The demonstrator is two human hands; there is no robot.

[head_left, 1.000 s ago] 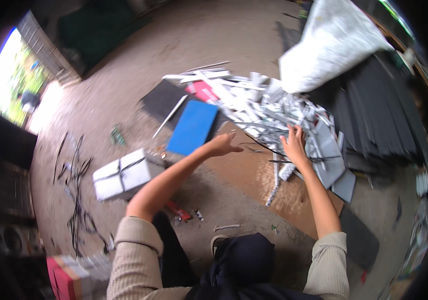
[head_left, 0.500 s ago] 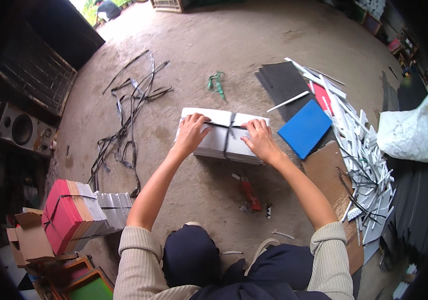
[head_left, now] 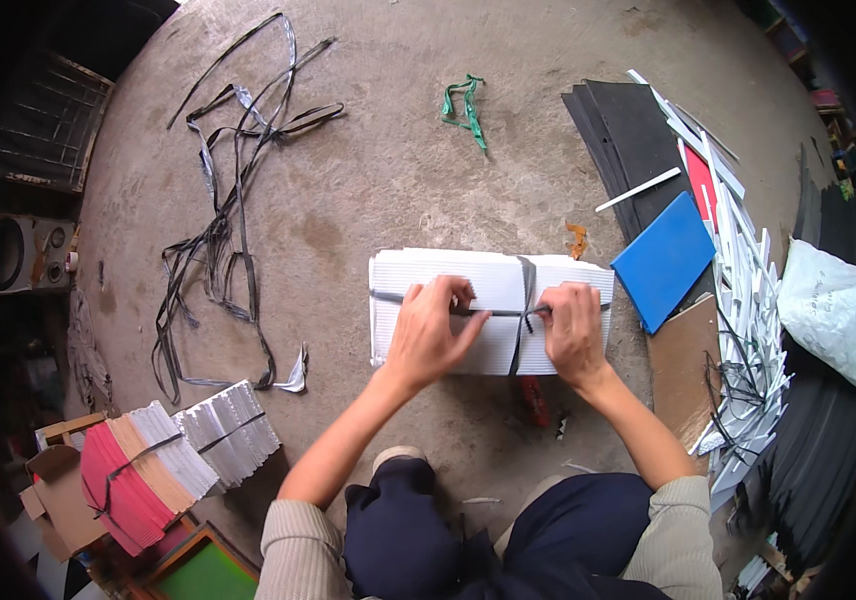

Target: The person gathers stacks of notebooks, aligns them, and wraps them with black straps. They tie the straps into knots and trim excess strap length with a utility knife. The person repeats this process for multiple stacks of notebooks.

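A stack of thin white ribbed sheets lies on the floor in front of me, bound crosswise by a dark strap. My left hand is over the stack's left part, fingers curled at the lengthwise run of the strap; its thumb points toward the crossing. Close to that crossing, my right hand pinches a short dark end of the strap. A red-handled tool lies just below the stack, partly hidden by it.
Tangled dark straps spread at left; a green strap piece lies beyond. Strapped bundles stand lower left beside a cardboard box. At right are a blue panel, black sheets, white offcuts and a white sack.
The view has tipped downward. My hands have gone from resting on the stack's top edges to the strap near its crossing, and the right one now pinches a strap end.
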